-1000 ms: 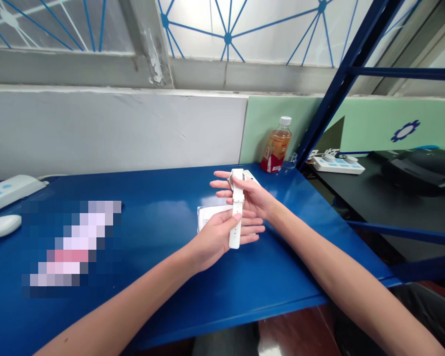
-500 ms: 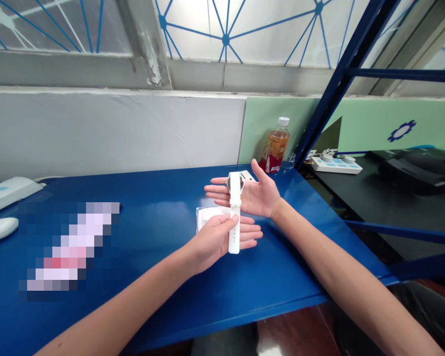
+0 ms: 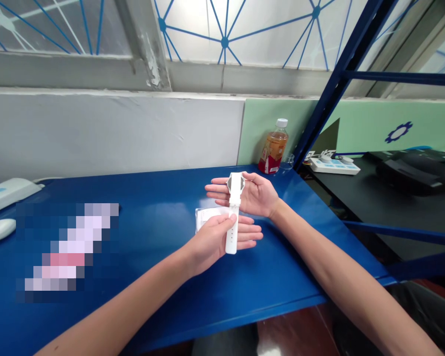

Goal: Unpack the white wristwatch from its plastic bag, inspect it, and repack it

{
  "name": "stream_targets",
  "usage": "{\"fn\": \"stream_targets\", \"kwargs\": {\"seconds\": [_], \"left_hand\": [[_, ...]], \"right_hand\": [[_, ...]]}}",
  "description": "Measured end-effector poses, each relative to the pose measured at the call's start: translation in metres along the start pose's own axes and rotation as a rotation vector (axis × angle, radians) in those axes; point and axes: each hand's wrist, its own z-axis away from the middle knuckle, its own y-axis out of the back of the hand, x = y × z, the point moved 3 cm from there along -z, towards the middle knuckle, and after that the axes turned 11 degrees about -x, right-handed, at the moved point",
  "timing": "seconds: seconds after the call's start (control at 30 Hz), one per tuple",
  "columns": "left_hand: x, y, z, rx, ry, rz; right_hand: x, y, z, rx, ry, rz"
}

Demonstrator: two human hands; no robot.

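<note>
Pinching the white wristwatch (image 3: 236, 188) above the worktop (image 3: 148, 217), toward its right edge, the left hand (image 3: 215, 238) fans its fingers; the right hand (image 3: 260, 195) lies behind, fingers loosely spread. Strap (image 3: 231, 243) meets buckle (image 3: 234, 203), but fastening is unclear.

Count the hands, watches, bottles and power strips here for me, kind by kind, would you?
Hands: 2 (left hand, right hand)
Watch: 1
Bottle: 1
Power strips: 2 (left strip, right strip)
Total: 6
</note>
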Motion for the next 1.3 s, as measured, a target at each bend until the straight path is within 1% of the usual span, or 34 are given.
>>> {"fn": "stream_targets", "kwargs": {"seconds": [0.23,0.37,0.43,0.5,0.57,0.63,0.73,0.8,0.83,0.9,1.0,1.1,1.3], "left_hand": [[-0.002,0.001,0.000,-0.033,0.014,0.021],[-0.002,0.002,0.000,-0.007,0.018,0.030],[-0.002,0.003,0.000,0.005,0.009,0.039],[0.001,0.003,0.000,-0.007,0.001,0.081],[0.004,0.004,0.001,-0.033,-0.012,0.163],[0.009,0.004,0.002,-0.039,-0.054,0.246],[0.015,0.006,0.003,0.003,-0.121,0.299],[0.016,0.006,0.003,0.037,-0.134,0.300],[0.016,0.006,0.003,0.049,-0.134,0.294],[0.016,0.004,0.003,0.059,-0.132,0.277],[0.016,0.003,0.002,0.044,-0.136,0.244],[0.014,0.004,0.002,0.036,-0.135,0.210],[0.012,0.005,0.000,-0.012,-0.185,0.048]], "right_hand": [[0.000,-0.003,0.000,-0.008,-0.011,-0.006],[0.001,-0.001,-0.001,0.000,-0.016,-0.003],[0.000,0.002,-0.001,0.016,0.005,0.009],[-0.002,0.008,0.000,0.041,0.061,0.010],[-0.006,0.014,0.001,0.087,0.151,-0.007],[-0.012,0.020,0.001,0.164,0.270,-0.035],[-0.018,0.027,0.002,0.312,0.419,-0.047],[-0.018,0.029,0.002,0.388,0.448,-0.024],[-0.018,0.029,0.001,0.405,0.443,-0.007],[-0.016,0.028,0.000,0.389,0.410,0.028],[-0.013,0.024,-0.001,0.288,0.345,0.075],[-0.012,0.019,-0.001,0.199,0.317,0.124],[-0.008,0.013,-0.002,0.135,0.201,0.264]]}}
